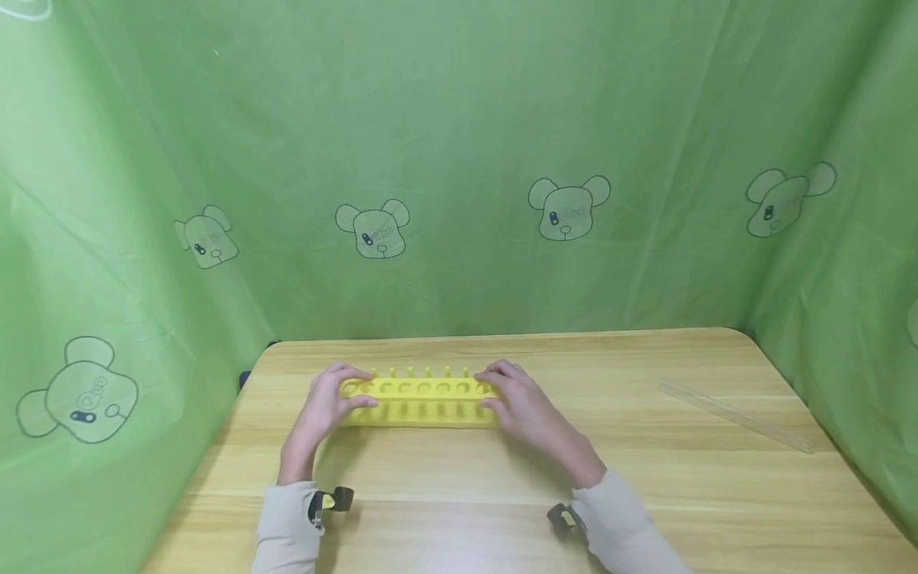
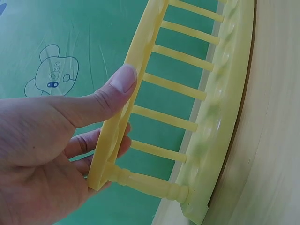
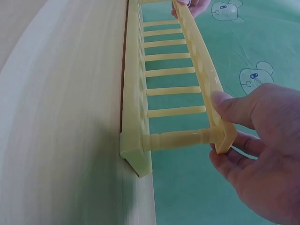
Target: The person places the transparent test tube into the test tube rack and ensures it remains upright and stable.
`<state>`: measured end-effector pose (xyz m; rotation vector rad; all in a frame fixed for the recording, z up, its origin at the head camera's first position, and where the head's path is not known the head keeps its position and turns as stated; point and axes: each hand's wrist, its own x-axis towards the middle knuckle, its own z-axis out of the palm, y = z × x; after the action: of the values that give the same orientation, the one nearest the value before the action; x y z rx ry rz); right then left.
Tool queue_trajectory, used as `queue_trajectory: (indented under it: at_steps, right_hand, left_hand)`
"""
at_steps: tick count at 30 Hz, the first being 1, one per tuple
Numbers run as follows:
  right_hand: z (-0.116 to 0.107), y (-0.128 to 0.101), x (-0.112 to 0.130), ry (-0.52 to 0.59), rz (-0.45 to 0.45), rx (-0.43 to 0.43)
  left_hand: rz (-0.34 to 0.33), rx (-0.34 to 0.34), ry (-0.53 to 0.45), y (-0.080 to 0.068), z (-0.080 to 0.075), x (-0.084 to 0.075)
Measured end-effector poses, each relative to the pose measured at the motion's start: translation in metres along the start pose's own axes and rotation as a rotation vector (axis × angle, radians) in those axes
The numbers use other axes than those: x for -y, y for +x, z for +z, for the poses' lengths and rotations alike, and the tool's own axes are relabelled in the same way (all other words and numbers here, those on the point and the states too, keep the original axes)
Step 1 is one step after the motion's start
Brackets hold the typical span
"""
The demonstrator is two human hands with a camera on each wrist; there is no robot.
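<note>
The fingers of the left hand (image 1: pixel 323 406) and right hand (image 1: pixel 531 408) clamp opposite ends of the yellow rack (image 1: pixel 423 399); its base is below them, on or just above the table (image 1: pixel 459 494). It seems light, stiff, smooth plastic, best gripped near the end posts (image 3: pixel 183 139), sparing the slim rods (image 3: pixel 169 72).

Bright, soft shadows, pale glare on tabletop (image 1: pixel 452 522)

In the head view, your left hand (image 1: pixel 324 408) and right hand (image 1: pixel 529 408) are partly hiding the ends of the yellow rack (image 1: pixel 423 389), and the bottom edge is cropping your sleeves (image 1: pixel 287 522) and the table (image 1: pixel 445 510). The left wrist view is cutting off the rack's far end; lettering (image 1: pixel 93 393) on the bear prints (image 1: pixel 566 215) is proving too small for reading.
</note>
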<state>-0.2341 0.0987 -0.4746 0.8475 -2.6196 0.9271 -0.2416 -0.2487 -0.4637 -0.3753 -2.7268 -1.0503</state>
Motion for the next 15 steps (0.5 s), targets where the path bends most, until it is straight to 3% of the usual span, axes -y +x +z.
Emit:
queue_trajectory:
  at_steps: [15]
  right_hand:
    - [-0.012, -0.006, -0.007, 0.011, 0.019, 0.007]
  left_hand:
    - [0.059, 0.04, -0.004, 0.002, 0.005, -0.008]
